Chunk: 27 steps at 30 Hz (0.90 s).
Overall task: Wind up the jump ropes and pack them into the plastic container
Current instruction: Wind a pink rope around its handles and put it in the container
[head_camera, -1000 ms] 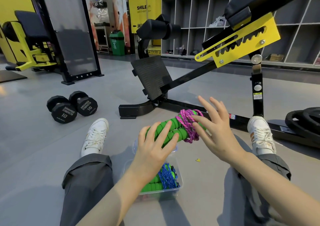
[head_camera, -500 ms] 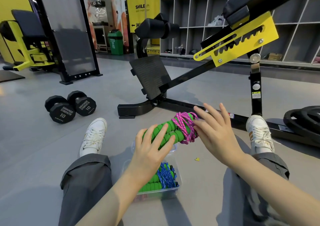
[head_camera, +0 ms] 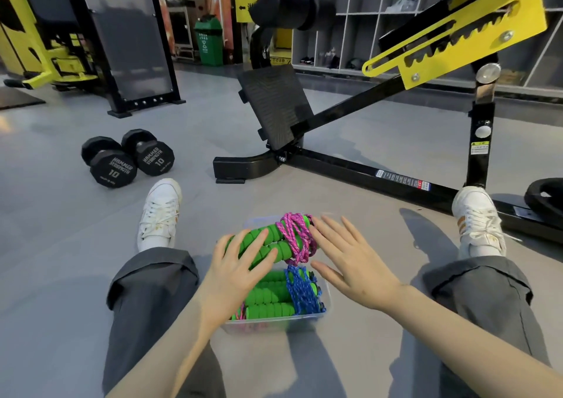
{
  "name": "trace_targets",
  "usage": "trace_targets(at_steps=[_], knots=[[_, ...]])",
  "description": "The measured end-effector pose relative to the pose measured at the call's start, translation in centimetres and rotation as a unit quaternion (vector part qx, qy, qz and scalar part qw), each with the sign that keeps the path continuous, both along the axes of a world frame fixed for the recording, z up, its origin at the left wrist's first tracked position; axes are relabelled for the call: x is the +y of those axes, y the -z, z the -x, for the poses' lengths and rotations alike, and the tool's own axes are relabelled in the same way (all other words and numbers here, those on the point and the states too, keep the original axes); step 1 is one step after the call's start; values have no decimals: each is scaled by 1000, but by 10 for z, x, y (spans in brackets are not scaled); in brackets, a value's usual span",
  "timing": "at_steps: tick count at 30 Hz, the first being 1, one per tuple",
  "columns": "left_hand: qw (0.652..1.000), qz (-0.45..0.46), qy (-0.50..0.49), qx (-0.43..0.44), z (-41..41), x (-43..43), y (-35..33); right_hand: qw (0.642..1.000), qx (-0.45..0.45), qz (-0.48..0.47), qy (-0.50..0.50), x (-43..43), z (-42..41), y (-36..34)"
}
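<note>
A jump rope bundle with two green foam handles and pink cord [head_camera: 296, 235] wound round them lies across the far end of the clear plastic container [head_camera: 323, 314] on the floor between my legs. My left hand [head_camera: 239, 268] lies on its handles with fingers laid straight over them. My right hand [head_camera: 350, 263] is spread flat, fingertips touching the pink cord's right side. Inside the container sits another green-handled rope wound in blue cord [head_camera: 300, 288], and a bit of pink cord shows at the lower left.
I sit on a grey gym floor with legs spread, white shoes [head_camera: 160, 211] out front. Two black dumbbells [head_camera: 128, 157] lie to the left. A black and yellow bench frame [head_camera: 365, 172] crosses ahead, with a weight plate [head_camera: 548, 196] at far right.
Both hands have brought the pink-corded bundle down and toward me, from in the air beyond the container onto the container's far end.
</note>
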<state>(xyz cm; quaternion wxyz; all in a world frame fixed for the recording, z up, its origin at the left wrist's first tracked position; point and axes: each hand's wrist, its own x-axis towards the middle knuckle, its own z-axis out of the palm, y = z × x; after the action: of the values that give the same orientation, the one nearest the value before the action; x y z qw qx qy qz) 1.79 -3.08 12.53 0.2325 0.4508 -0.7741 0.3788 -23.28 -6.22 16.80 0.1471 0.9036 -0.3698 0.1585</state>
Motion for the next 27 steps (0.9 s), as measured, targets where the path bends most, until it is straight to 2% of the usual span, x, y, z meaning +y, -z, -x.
trace_targets(at_steps=[6, 11, 14, 17, 22, 27], knots=[[999, -16, -26, 16, -22, -7, 41, 995, -21, -93, 19, -10, -23, 40], [994, -85, -66, -18, -39, -17, 60, 980, -19, -189, 60, -27, -37, 77], [987, -135, -88, -3, -43, -23, 71, 951, 34, -290, 96, -42, -32, 104], [983, -154, -101, 16, -43, -24, 77, 918, 79, -380, 81, -39, -24, 127], [978, -175, -109, 12, -41, -22, 81, 922, 94, -375, 32, -39, -11, 142], [982, -163, -98, 6, -39, -19, 81, 908, 212, -356, -61, -52, -4, 122]])
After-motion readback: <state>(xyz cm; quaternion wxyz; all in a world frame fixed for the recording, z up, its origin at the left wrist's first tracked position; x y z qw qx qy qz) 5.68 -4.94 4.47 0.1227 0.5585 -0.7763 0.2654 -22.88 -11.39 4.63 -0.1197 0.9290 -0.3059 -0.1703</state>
